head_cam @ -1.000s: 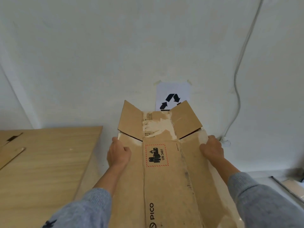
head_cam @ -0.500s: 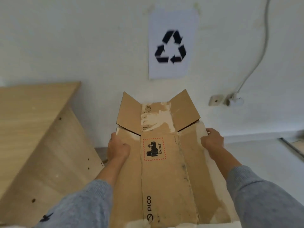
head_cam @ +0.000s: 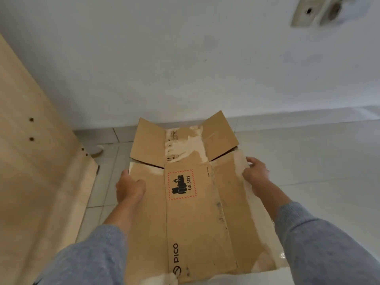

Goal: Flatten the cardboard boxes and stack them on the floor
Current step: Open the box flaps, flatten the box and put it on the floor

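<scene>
With the recycling sign gone from view and pale floor tiles (head_cam: 308, 161) now showing, the flattened brown cardboard box (head_cam: 197, 212) is hanging between left hand (head_cam: 129, 188) and right hand (head_cam: 256, 175), each grip clasping an edge.

one flattened box (head_cam: 197, 212), two end flaps up at its far edge. two hands: left (head_cam: 129, 187), right (head_cam: 256, 174), one on each side edge. two grey sleeves. one wooden panel (head_cam: 30, 171) with four holes showing. one wall socket (head_cam: 308, 12), blurred.
</scene>
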The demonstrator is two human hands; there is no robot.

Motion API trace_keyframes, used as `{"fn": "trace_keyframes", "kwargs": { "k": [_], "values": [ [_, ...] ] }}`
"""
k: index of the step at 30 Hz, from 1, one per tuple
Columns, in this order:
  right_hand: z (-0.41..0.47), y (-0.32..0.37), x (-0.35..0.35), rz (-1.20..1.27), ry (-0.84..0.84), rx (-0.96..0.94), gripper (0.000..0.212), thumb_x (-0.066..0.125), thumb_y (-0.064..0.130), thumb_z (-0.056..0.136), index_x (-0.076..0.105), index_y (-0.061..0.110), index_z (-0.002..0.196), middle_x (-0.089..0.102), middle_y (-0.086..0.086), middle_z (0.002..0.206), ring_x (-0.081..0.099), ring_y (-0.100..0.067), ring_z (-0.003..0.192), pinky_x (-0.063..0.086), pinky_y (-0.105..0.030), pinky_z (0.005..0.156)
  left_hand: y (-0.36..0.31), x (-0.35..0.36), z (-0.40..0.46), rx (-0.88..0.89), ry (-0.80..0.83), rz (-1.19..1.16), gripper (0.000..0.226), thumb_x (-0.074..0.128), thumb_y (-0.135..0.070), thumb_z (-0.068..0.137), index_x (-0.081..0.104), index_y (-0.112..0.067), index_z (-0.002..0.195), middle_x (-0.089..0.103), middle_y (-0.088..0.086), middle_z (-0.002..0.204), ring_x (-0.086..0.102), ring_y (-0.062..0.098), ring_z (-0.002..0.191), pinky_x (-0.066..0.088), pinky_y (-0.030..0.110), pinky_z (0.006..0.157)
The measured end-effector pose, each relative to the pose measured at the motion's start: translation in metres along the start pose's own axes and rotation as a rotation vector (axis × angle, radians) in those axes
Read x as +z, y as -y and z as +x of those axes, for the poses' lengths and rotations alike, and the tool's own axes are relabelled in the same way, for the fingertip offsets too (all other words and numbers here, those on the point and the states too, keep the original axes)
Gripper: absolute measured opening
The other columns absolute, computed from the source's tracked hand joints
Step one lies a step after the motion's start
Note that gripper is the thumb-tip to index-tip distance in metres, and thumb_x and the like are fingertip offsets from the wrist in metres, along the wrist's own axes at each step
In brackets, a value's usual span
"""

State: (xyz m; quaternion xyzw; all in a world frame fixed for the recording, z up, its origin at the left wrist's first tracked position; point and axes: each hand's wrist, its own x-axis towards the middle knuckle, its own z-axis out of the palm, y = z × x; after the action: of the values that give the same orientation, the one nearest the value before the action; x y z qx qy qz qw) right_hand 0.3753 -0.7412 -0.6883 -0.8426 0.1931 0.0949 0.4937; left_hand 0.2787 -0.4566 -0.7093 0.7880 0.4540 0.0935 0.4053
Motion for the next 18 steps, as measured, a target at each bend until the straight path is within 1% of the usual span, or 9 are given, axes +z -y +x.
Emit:
{"fn": "trace_keyframes", "kwargs": {
  "k": [2, 5, 6, 7, 8, 10, 13, 16, 18],
  "values": [
    [0.015, -0.028, 0.02, -0.036, 0.084, -0.011, 0.054, 0.041, -0.006, 0.087, 0.049, 0.021, 0.132, 0.059, -0.002, 0.105, 0.056, -0.015, 0.076, 0.044, -0.024, 0.054, 0.027, 0.028, 0.011, -0.011, 0.011, -0.016, 0.034, 0.05, 0.001, 0.074, 0.055, -0.007, 0.107, 0.064, 0.02, 0.104, 0.06, 0.035, 0.085, 0.05, 0.039, 0.075],
    [0.027, -0.064, 0.035, -0.074, 0.193, -0.044, 0.065, 0.047, -0.008, 0.084, 0.036, 0.024, 0.14, 0.051, -0.005, 0.13, 0.054, -0.023, 0.099, 0.05, -0.03, 0.064, 0.054, 0.055, 0.022, 0.005, -0.008, -0.011, 0.038, 0.049, 0.005, 0.075, 0.055, -0.007, 0.11, 0.064, 0.02, 0.106, 0.059, 0.035, 0.088, 0.045, 0.034, 0.073],
    [0.028, -0.074, 0.036, -0.108, 0.213, -0.073, 0.071, 0.049, -0.008, 0.082, 0.031, 0.024, 0.142, 0.046, -0.006, 0.136, 0.052, -0.025, 0.107, 0.052, -0.033, 0.071, 0.061, 0.059, 0.025, 0.016, -0.016, -0.005, 0.041, 0.049, 0.006, 0.074, 0.055, -0.007, 0.112, 0.064, 0.02, 0.107, 0.06, 0.037, 0.092, 0.045, 0.034, 0.074],
    [0.027, -0.082, 0.035, -0.18, 0.225, -0.099, 0.078, 0.052, -0.008, 0.08, 0.025, 0.025, 0.145, 0.04, -0.007, 0.14, 0.048, -0.028, 0.115, 0.051, -0.038, 0.083, 0.066, 0.062, 0.028, 0.023, -0.021, -0.004, 0.042, 0.048, 0.006, 0.074, 0.055, -0.007, 0.113, 0.065, 0.02, 0.107, 0.061, 0.037, 0.094, 0.046, 0.035, 0.074],
    [0.026, -0.09, 0.033, -0.275, 0.237, -0.107, 0.083, 0.054, -0.007, 0.079, 0.019, 0.025, 0.148, 0.035, -0.009, 0.142, 0.044, -0.031, 0.122, 0.047, -0.042, 0.093, 0.071, 0.065, 0.032, 0.028, -0.027, -0.009, 0.043, 0.047, 0.007, 0.074, 0.055, -0.007, 0.114, 0.065, 0.02, 0.108, 0.061, 0.037, 0.095, 0.047, 0.035, 0.075],
    [0.023, -0.105, 0.03, -0.402, 0.261, -0.034, 0.09, 0.06, -0.003, 0.081, 0.009, 0.025, 0.15, 0.029, -0.015, 0.143, 0.041, -0.036, 0.126, 0.042, -0.043, 0.097, 0.076, 0.071, 0.04, 0.035, -0.026, -0.005, 0.047, 0.047, 0.007, 0.075, 0.054, -0.007, 0.119, 0.064, 0.02, 0.111, 0.061, 0.037, 0.098, 0.048, 0.037, 0.077],
    [0.019, -0.123, 0.033, -0.46, 0.276, 0.074, 0.089, 0.066, 0.006, 0.081, 0.01, 0.021, 0.149, 0.037, -0.019, 0.14, 0.043, -0.037, 0.125, 0.04, -0.042, 0.1, 0.078, 0.079, 0.051, 0.06, 0.025, 0.066, 0.047, 0.048, 0.002, 0.081, 0.048, -0.008, 0.127, 0.062, 0.021, 0.116, 0.059, 0.039, 0.103, 0.05, 0.042, 0.082],
    [0.022, -0.131, 0.035, -0.429, 0.191, 0.046, 0.086, 0.066, 0.004, 0.08, 0.016, 0.019, 0.148, 0.043, -0.015, 0.138, 0.041, -0.033, 0.128, 0.039, -0.043, 0.103, 0.082, 0.088, 0.054, 0.072, 0.079, 0.211, 0.051, 0.056, -0.013, 0.086, 0.04, -0.008, 0.134, 0.054, 0.02, 0.129, 0.05, 0.04, 0.118, 0.046, 0.047, 0.094],
    [0.027, -0.133, 0.033, -0.445, 0.157, 0.007, 0.084, 0.063, 0.005, 0.083, 0.014, 0.02, 0.15, 0.04, -0.014, 0.143, 0.036, -0.033, 0.132, 0.035, -0.044, 0.107, 0.087, 0.095, 0.055, 0.072, 0.108, 0.269, 0.058, 0.058, -0.022, 0.087, 0.035, -0.008, 0.139, 0.049, 0.019, 0.135, 0.046, 0.039, 0.124, 0.043, 0.047, 0.099]
  ]
}}
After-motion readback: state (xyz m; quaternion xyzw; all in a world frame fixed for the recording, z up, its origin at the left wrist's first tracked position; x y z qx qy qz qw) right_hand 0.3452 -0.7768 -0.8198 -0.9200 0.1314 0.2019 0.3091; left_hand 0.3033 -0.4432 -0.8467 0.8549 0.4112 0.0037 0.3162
